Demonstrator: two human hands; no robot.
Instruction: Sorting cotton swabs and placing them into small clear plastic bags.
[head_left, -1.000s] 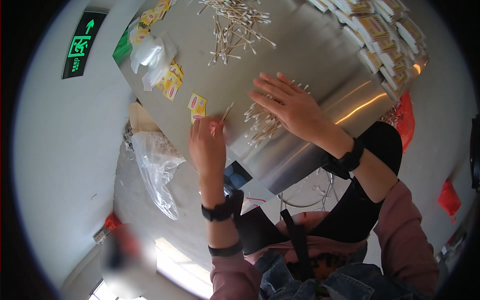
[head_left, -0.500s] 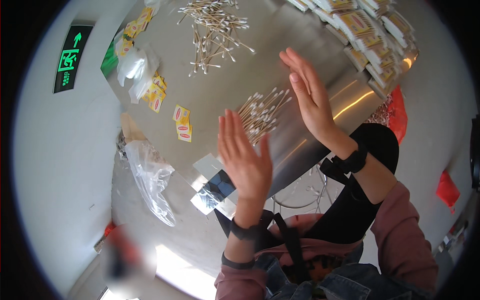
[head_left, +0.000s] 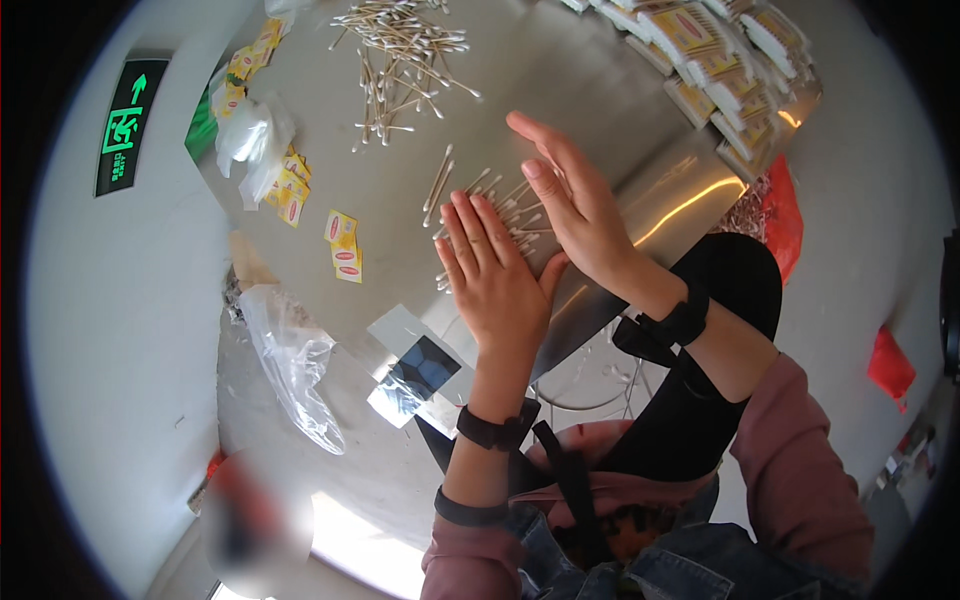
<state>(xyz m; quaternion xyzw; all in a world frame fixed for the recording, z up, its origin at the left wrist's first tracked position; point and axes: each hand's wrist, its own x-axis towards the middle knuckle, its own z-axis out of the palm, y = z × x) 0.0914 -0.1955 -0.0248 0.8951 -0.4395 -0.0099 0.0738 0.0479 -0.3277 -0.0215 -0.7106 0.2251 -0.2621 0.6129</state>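
Observation:
My left hand (head_left: 497, 275) is over the nearer heap of cotton swabs (head_left: 522, 222), palm down with fingers stretched out; it covers much of the heap. A few swabs stick out past its fingertips, toward the far side. My right hand (head_left: 582, 215) stands on edge at the heap's right side, fingers extended and thumb raised, with swab ends close to its palm. Neither hand grips anything that I can see. A larger loose pile of cotton swabs (head_left: 405, 55) lies farther off on the metal table (head_left: 560, 60).
Stacked swab packets (head_left: 715, 70) fill the table's far right. Small yellow cards (head_left: 345, 245) and a clear plastic bag (head_left: 258, 140) lie at the left. Another clear bag (head_left: 290, 370) hangs beside the left edge. A red bag (head_left: 785, 220) stands past the right edge.
My hands have come closer together around the nearer swabs. The right hand has moved left and down; the left now covers more of the heap, and a few swabs have shifted to the left.

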